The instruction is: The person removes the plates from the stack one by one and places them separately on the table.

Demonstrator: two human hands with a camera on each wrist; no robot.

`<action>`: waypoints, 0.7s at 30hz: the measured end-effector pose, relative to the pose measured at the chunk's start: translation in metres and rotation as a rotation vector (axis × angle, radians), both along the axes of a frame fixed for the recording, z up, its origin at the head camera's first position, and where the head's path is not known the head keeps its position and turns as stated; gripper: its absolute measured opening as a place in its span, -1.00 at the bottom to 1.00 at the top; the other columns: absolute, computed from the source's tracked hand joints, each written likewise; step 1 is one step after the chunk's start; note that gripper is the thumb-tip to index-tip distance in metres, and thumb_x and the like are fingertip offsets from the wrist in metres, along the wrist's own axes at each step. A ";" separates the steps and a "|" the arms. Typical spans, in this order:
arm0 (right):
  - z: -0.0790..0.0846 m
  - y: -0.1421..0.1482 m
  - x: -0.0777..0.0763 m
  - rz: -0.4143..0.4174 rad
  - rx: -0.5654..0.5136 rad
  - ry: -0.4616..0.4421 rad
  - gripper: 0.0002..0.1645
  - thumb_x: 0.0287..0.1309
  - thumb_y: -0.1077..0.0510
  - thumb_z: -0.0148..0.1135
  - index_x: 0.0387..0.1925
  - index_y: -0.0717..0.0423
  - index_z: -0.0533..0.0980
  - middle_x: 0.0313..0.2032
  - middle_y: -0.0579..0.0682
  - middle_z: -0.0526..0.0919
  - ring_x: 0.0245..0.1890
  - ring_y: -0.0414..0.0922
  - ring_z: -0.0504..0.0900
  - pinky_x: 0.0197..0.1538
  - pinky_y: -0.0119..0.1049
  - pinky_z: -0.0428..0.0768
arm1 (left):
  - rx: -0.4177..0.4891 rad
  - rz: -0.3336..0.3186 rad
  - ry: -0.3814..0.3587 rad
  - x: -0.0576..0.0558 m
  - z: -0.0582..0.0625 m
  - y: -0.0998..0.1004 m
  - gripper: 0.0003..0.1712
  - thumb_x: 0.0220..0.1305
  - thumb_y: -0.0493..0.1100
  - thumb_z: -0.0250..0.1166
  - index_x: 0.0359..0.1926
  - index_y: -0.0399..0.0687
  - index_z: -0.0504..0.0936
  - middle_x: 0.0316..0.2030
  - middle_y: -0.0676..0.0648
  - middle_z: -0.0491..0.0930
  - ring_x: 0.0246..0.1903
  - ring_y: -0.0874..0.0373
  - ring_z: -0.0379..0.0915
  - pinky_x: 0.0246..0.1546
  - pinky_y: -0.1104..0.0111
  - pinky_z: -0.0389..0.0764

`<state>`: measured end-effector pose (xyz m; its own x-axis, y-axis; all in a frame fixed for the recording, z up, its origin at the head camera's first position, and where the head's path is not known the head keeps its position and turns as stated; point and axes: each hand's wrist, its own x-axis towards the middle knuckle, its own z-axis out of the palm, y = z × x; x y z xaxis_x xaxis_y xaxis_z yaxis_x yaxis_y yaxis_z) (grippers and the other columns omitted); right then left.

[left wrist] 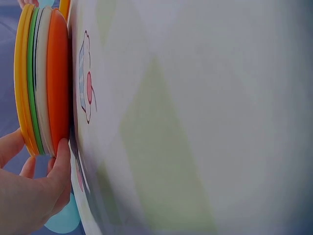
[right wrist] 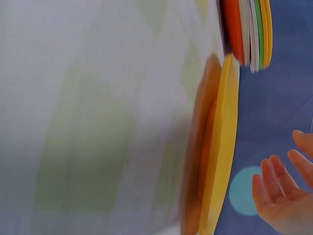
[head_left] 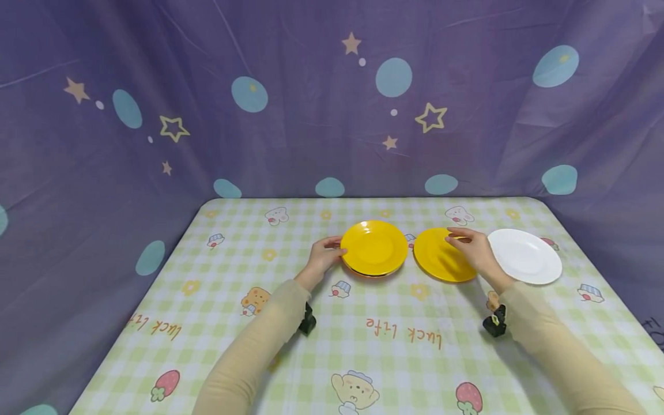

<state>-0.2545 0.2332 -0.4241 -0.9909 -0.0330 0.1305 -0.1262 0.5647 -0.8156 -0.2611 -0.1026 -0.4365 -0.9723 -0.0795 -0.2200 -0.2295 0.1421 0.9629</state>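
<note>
A purple curtain with stars and blue ovals hangs behind everything (head_left: 311, 151). In front of it stands the surface (head_left: 321, 346), spread with a green-checked cloth. On it, a stack of plates (head_left: 374, 249), yellow on top, then green, white and orange edges, sits towards the far side. A white plate (head_left: 526, 256) lies to the right, and a single yellow plate (head_left: 437, 258) between, just beside the stack. The left hand (head_left: 323, 259) pinches the stack's rim, thumb above and fingers beneath; the right hand (head_left: 474, 249), fingers loosely bent and apart, holds nothing above the single yellow plate.
</note>
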 end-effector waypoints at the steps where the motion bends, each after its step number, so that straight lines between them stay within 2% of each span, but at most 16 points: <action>1: -0.001 -0.004 -0.001 0.006 -0.007 -0.008 -0.50 0.16 0.08 0.08 0.05 0.33 0.39 -0.09 0.31 0.51 -0.17 0.09 0.51 -0.28 -0.72 0.42 | 0.002 -0.001 0.001 0.000 0.000 0.000 -0.57 0.02 -0.36 0.26 0.00 -0.18 0.51 -0.10 -0.16 0.45 -0.15 0.06 0.41 -0.22 0.39 0.57; 5: -0.003 -0.017 -0.002 0.040 -0.032 -0.020 -0.52 0.16 0.10 0.09 0.04 0.33 0.40 -0.11 0.30 0.52 -0.16 0.12 0.51 -0.19 -0.58 0.49 | 0.005 -0.004 0.010 0.000 -0.002 0.000 -0.57 0.02 -0.37 0.26 -0.01 -0.19 0.51 -0.10 -0.17 0.45 -0.14 0.05 0.41 -0.22 0.39 0.58; 9: -0.004 -0.029 -0.001 0.072 -0.045 -0.031 -0.53 0.14 0.11 0.10 0.04 0.31 0.41 -0.11 0.27 0.53 -0.15 0.10 0.51 -0.04 -0.23 0.51 | 0.003 -0.004 0.016 -0.001 -0.003 0.000 -0.57 0.01 -0.37 0.26 -0.01 -0.20 0.51 -0.10 -0.17 0.45 -0.14 0.06 0.41 -0.23 0.39 0.58; 11: -0.004 -0.035 -0.001 0.079 -0.048 -0.051 -0.53 0.14 0.10 0.11 0.05 0.27 0.42 -0.09 0.25 0.53 -0.13 0.10 0.50 0.01 -0.12 0.47 | 0.005 -0.002 0.018 -0.001 -0.003 0.000 -0.57 0.01 -0.37 0.26 -0.01 -0.21 0.51 -0.11 -0.17 0.45 -0.14 0.06 0.41 -0.24 0.39 0.58; 13: -0.004 -0.041 -0.002 0.089 -0.051 -0.071 -0.52 0.13 0.10 0.11 0.06 0.26 0.41 -0.06 0.24 0.52 -0.10 0.10 0.48 0.04 -0.08 0.44 | 0.005 -0.001 0.020 -0.001 -0.002 0.000 -0.57 0.01 -0.37 0.27 -0.01 -0.21 0.51 -0.11 -0.17 0.45 -0.14 0.06 0.41 -0.24 0.39 0.58; 21: -0.006 -0.058 -0.001 0.125 -0.087 -0.161 -0.46 0.14 0.09 0.10 0.13 0.22 0.34 0.00 0.20 0.48 -0.07 0.07 0.48 0.03 -0.13 0.46 | 0.006 -0.003 0.016 0.000 0.000 0.000 -0.56 0.01 -0.36 0.26 0.00 -0.21 0.50 -0.11 -0.17 0.45 -0.15 0.05 0.42 -0.22 0.38 0.58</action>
<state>-0.2553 0.1756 -0.4299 -0.9881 -0.1524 -0.0210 -0.0553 0.4793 -0.8759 -0.2608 -0.1024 -0.4367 -0.9759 -0.0752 -0.2048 -0.2136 0.1368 0.9673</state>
